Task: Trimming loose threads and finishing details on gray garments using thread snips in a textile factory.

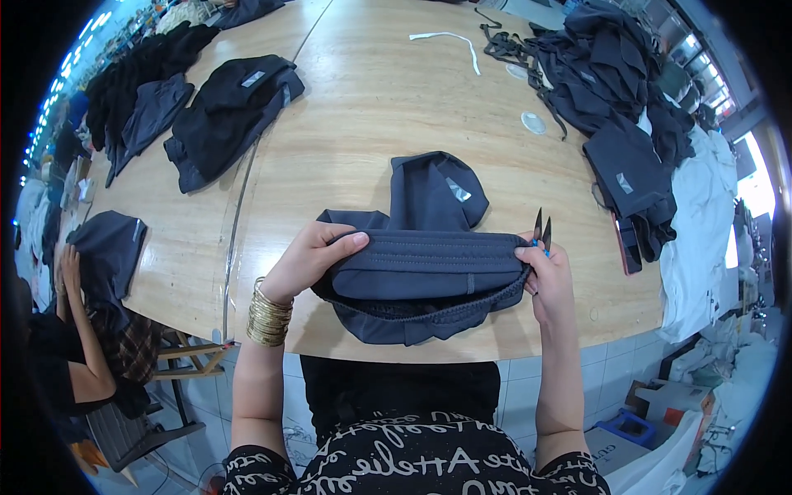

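A dark navy garment (pixel 429 256) lies on the near edge of a wooden table (pixel 371 107). Its elastic waistband is stretched open between both hands. My left hand (pixel 312 257) grips the waistband's left end, thumb on top, with gold bangles on the wrist. My right hand (pixel 546 272) grips the right end and also holds small black thread snips (pixel 541 226), their points sticking upward. A small grey label shows on the garment's upper part.
Piles of dark garments lie at the table's left (pixel 227 115) and right (pixel 615 91), with white cloth (pixel 701 206) at the right edge. A white strip (pixel 450 40) and a small round disc (pixel 534 123) lie further back. Another person (pixel 74 330) sits at left.
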The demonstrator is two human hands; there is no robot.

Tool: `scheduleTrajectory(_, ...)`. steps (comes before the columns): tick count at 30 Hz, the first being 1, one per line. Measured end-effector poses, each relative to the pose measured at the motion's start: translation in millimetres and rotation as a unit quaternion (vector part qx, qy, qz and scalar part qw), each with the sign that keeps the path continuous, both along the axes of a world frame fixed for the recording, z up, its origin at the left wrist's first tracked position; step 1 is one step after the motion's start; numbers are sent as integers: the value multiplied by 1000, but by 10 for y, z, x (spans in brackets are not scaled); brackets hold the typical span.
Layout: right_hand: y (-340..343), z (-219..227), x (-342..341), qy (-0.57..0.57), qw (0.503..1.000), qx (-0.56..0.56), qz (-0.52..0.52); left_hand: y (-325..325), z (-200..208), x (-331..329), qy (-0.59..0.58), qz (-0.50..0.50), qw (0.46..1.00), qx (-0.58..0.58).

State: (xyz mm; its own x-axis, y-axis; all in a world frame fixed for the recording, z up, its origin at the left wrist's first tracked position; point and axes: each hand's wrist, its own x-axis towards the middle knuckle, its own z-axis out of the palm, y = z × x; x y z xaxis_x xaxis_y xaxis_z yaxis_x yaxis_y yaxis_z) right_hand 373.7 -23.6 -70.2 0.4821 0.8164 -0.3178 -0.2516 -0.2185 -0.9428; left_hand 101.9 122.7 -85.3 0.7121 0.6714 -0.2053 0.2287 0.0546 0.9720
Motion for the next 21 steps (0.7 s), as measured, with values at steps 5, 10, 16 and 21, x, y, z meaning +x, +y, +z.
scheduleTrajectory(5,-40,-48,74,3,1000,7,19,-60,20,34,11,38,999,-27)
scheduleTrajectory(10,10,-86,10,-12,1000,-4,21,-101,-2,94,22,61,997,-45)
scheduleTrajectory(16,0,-307,33,-65,998,16,-7,-282,-51,90,102,185,849,484)
scheduleTrajectory(21,-173,-166,-56,-417,908,13,34,-598,-3,-248,98,238,885,388)
